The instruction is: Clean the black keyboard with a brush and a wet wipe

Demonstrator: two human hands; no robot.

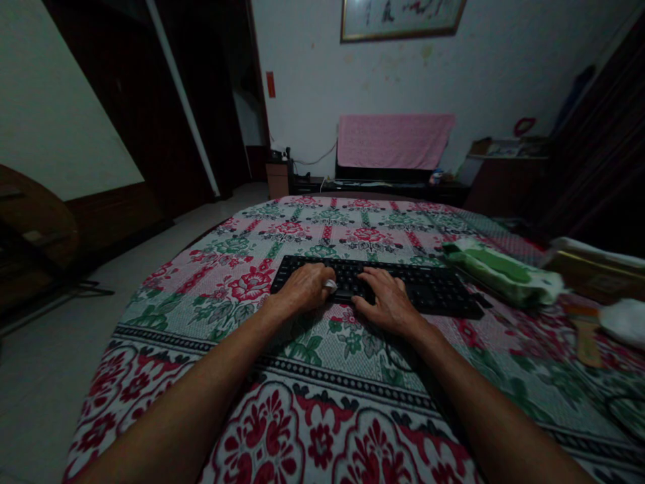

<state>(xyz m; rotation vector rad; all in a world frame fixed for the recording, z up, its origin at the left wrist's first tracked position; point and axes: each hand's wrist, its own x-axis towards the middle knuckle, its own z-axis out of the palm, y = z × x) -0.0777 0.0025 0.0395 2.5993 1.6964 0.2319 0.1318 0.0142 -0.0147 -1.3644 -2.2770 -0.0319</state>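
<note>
A black keyboard (428,290) lies across the patterned tablecloth in front of me. Over its left part is my left hand (308,284), its fingers curled and closed on a small white wad (330,285), perhaps a wipe or tissue. The wad is down at the keys. My right hand (383,296) rests on the middle of the keyboard with its fingers apart; its thumb reaches the near edge. A dark cable (396,359) runs on the cloth by my right wrist.
To the right lie a green and white wipes pack (498,269), a flat brush (586,336), a white crumpled item (625,321) and a brown box (599,269). A pink cloth (396,140) covers something by the far wall. A round wooden piece (45,235) stands left.
</note>
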